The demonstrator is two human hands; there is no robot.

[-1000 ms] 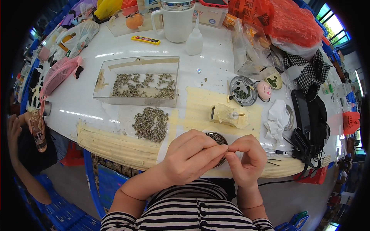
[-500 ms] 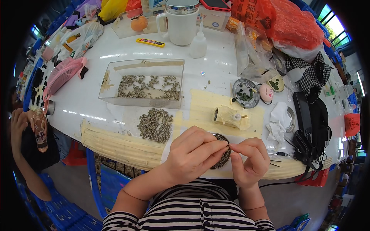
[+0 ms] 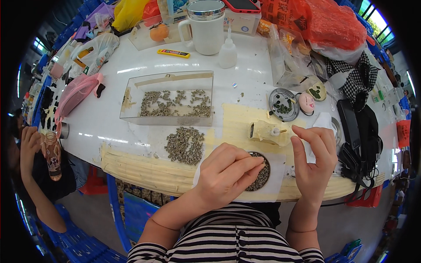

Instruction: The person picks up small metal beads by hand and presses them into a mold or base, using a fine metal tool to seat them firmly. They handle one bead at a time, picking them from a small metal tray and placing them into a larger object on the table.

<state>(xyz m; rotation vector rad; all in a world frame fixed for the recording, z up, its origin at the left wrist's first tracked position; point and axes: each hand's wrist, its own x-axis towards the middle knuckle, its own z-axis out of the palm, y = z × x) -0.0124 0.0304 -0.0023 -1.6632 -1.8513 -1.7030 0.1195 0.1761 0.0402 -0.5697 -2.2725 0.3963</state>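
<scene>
- In the head view, the left hand (image 3: 223, 177) was above a round dish (image 3: 270, 172), with its thumb and fingers pressed together at the tips.
- Whether a small piece was between these fingertips, I could not tell, because the grip was tiny in the view.
- The right hand (image 3: 316, 160) was raised at the right of the dish, its thumb and index finger apart, with a gap between the tips. These tips were near a wooden stick (image 3: 283, 131), which came out of a wrapped block (image 3: 265, 135).
- The dish contained many small grey pieces (image 3: 262, 178) and stood on white paper (image 3: 275, 189), near the table edge.
- To the left of the dish, a loose pile (image 3: 176, 151) of similar pieces lay on the table (image 3: 101, 133).
- Behind the pile stood a clear box (image 3: 169, 120), with more such pieces on its bottom.
- Beyond the block, a metal dish (image 3: 289, 116) held dark green bits, just beside a pink round object (image 3: 306, 103).
- Farther back, a squeeze bottle (image 3: 227, 57) stood beside a white mug (image 3: 206, 37).
</scene>
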